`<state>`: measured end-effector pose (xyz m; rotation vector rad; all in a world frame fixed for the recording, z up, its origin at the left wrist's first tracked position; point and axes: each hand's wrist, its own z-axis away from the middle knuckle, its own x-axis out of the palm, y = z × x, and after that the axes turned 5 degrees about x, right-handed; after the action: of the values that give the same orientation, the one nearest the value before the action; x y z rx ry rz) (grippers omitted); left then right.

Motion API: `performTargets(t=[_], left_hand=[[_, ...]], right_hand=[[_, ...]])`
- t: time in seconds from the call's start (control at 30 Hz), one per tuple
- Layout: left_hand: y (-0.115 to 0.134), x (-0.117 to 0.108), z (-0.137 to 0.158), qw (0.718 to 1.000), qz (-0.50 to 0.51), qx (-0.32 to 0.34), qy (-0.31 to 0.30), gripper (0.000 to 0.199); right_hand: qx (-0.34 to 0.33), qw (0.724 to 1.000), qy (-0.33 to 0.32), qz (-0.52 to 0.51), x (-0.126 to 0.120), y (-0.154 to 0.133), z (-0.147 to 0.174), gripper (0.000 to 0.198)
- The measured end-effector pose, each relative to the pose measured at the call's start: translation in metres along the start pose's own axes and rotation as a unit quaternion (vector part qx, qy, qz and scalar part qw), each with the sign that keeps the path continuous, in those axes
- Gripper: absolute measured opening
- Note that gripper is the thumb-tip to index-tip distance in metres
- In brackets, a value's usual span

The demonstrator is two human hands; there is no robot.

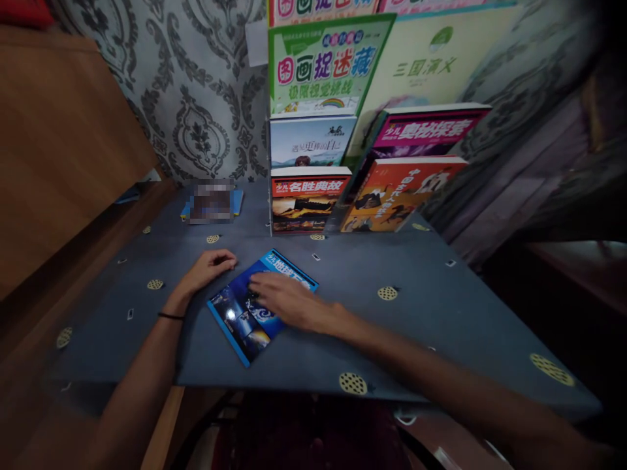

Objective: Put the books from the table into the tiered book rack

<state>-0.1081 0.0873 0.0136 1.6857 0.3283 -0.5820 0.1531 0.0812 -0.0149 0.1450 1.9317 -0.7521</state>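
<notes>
A blue book (245,310) with a glossy space-themed cover lies flat and angled on the table. My right hand (287,300) reaches across its upper part, palm down with the fingers extended, covering some of the cover; it does not grip the book. My left hand (211,269) rests on the table just left of the book, its fingers loosely curled together and nothing visible in them. A dark band circles the left wrist.
Behind the blue book, a red book (309,202), an orange book (404,192) and several others stand upright in a display. Another blue-edged book (237,203) lies at the back left. A wooden cabinet (63,143) borders the patterned tablecloth (416,339) on the left.
</notes>
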Motion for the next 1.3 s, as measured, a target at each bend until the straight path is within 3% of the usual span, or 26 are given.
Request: performTargets(t=[0.13,0.23,0.3,0.53,0.67,0.8,1.0,1.17,1.3], left_hand=[[0.001,0.016,0.002,0.984,-0.173,0.020,0.032,0.034],[0.007,0.030,0.004,0.937,-0.342,0.028,0.068,0.031],[0.012,0.037,0.006,0.913,-0.400,0.026,0.076,0.031],[0.017,0.039,0.007,0.896,-0.439,0.015,0.065,0.029],[0.018,0.039,0.007,0.895,-0.441,0.012,0.066,0.030],[0.021,0.040,0.008,0.892,-0.447,0.003,0.060,0.029],[0.026,0.041,0.008,0.881,-0.470,-0.016,0.051,0.029],[0.026,0.041,0.007,0.880,-0.472,-0.014,0.051,0.030],[0.025,0.040,0.009,0.885,-0.462,-0.002,0.047,0.031]], right_hand=[[-0.076,0.995,-0.061,-0.004,0.023,-0.023,-0.022,0.044],[-0.071,0.995,-0.069,0.018,0.021,-0.022,-0.030,0.047],[-0.064,0.995,-0.068,0.037,0.017,-0.015,-0.032,0.049],[0.054,0.995,-0.028,0.074,0.000,0.024,-0.025,0.052],[0.128,0.988,-0.030,0.087,-0.016,0.044,-0.004,0.053],[0.164,0.978,-0.021,0.126,-0.024,0.046,0.023,0.056],[0.158,0.973,0.000,0.168,-0.015,0.012,0.050,0.060],[0.070,0.991,-0.038,0.111,0.009,-0.042,0.061,0.069],[0.006,0.994,-0.078,0.071,0.006,-0.075,0.058,0.070]])
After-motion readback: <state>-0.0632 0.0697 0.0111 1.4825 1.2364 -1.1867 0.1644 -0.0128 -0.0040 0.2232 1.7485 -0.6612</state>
